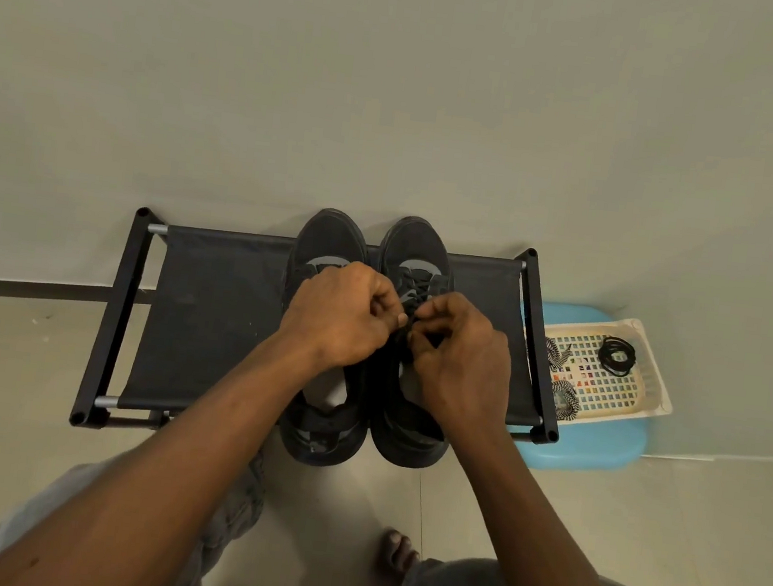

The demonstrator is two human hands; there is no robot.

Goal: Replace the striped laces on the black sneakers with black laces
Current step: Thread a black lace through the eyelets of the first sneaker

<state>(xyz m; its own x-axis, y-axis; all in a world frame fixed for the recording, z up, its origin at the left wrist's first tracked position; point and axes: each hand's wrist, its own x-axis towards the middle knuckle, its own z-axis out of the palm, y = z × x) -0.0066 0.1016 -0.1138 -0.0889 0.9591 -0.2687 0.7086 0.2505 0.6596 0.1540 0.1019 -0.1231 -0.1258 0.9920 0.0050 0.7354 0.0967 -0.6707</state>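
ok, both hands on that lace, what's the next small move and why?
Probably draw the black lace snug through the upper eyelets: left hand and right hand both pinch it over the right-hand sneaker, lower crossings already look laced, and the striped laces lie in the basket.

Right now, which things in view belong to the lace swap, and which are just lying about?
Part of the job:
- black sneakers
- black lace on the right-hand sneaker, pinched by the left hand and right hand
- coiled spare lace
- striped laces, already off

Just lying about:
- shoe rack under the sneakers
- basket holding the loose laces
- blue stool
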